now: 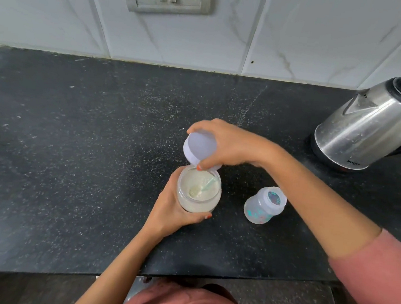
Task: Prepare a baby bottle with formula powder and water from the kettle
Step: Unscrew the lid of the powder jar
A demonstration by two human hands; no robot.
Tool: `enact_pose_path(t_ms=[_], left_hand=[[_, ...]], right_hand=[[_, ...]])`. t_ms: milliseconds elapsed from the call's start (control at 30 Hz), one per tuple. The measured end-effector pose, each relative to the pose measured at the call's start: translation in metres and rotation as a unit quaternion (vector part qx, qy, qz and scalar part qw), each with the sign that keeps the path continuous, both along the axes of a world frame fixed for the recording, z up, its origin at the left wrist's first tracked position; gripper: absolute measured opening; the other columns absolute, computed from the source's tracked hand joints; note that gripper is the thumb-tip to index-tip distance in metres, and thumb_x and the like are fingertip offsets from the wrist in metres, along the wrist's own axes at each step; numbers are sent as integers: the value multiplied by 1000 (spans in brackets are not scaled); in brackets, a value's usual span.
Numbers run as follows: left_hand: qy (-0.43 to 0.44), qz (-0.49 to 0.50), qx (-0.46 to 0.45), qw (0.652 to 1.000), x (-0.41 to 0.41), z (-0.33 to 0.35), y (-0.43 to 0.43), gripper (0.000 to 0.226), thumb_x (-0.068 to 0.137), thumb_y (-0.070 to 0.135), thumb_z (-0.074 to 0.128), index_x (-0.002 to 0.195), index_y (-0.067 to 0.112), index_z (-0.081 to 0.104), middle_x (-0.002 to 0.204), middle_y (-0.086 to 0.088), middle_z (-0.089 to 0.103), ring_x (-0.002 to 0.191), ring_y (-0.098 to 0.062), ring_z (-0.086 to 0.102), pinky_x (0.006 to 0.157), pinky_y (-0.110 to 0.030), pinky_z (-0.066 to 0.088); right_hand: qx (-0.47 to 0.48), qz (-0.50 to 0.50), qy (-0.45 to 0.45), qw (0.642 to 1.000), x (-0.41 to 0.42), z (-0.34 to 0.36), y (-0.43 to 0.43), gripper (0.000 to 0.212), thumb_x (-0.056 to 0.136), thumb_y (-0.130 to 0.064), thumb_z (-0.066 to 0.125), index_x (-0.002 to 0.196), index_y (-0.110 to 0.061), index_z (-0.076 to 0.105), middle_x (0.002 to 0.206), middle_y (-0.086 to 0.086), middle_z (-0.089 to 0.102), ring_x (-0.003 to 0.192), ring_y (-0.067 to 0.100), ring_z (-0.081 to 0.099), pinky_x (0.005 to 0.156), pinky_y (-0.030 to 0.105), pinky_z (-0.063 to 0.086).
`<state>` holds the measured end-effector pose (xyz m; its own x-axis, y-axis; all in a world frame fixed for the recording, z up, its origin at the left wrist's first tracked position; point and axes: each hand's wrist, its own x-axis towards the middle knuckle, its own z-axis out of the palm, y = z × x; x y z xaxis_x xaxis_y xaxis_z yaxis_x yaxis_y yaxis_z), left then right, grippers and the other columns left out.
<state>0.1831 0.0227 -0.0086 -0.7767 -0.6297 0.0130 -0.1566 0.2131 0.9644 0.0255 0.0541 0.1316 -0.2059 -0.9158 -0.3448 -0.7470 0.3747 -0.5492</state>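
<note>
Plainly the lid is off: the right hand pinches its rim between thumb and curled fingers, holding it tilted just above the far edge of the jar. The left hand wraps round the jar. Inside, the scoop lies on the powder, its handle slanting toward the right thumb, so that hand is nearer. The bottle stands just right of the jar.
</note>
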Motion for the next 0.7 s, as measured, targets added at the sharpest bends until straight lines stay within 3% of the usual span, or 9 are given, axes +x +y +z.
enact_pose_path(t_ms=[133, 500, 700], left_hand=[[20, -7, -13, 1000, 0, -1, 0, 89, 48, 40, 83, 118, 62, 32, 122, 37, 45, 115, 11, 44, 87, -2, 34], [29, -18, -7, 999, -1, -2, -2, 90, 50, 38, 83, 120, 60, 32, 124, 34, 45, 118, 7, 44, 89, -2, 32], [28, -18, -5, 999, -1, -3, -2, 90, 49, 43, 82, 120, 61, 30, 125, 35, 44, 118, 8, 43, 89, -2, 32]], right_hand=[[9, -38, 3, 999, -22, -16, -31, 73, 71, -24, 75, 133, -22, 37, 133, 5, 37, 114, 23, 42, 79, 30, 39], [119, 40, 137, 983, -35, -87, -87, 80, 70, -30, 77, 135, -15, 31, 136, 12, 31, 122, 33, 40, 95, 45, 42], [125, 55, 175, 975, -37, -101, -88, 82, 69, -34, 77, 134, -15, 31, 137, 12, 32, 123, 33, 39, 91, 46, 41]])
